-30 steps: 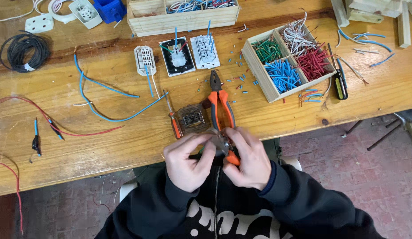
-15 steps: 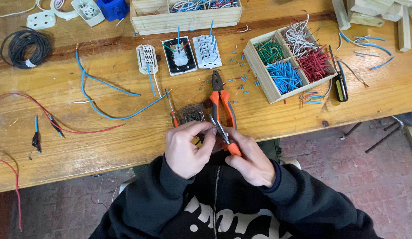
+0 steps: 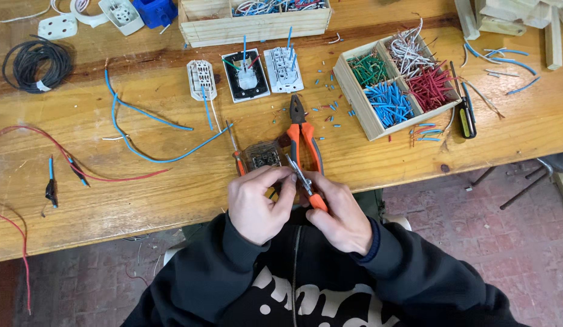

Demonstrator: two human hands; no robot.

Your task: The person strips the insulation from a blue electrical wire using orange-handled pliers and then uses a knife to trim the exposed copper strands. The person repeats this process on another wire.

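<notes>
Fingers of my right hand [image 3: 342, 212] wrap the orange handles of a small cutter [image 3: 307, 184]; left hand [image 3: 257, 203] pinches shut at its tip, what it grips I can't tell. Both sit at the bench's [image 3: 142, 194] near edge, just below the pliers [image 3: 302, 136] and switch module [image 3: 263, 156].

A small white label [image 3: 43, 86] sits on the black wire coil [image 3: 36, 65].
</notes>
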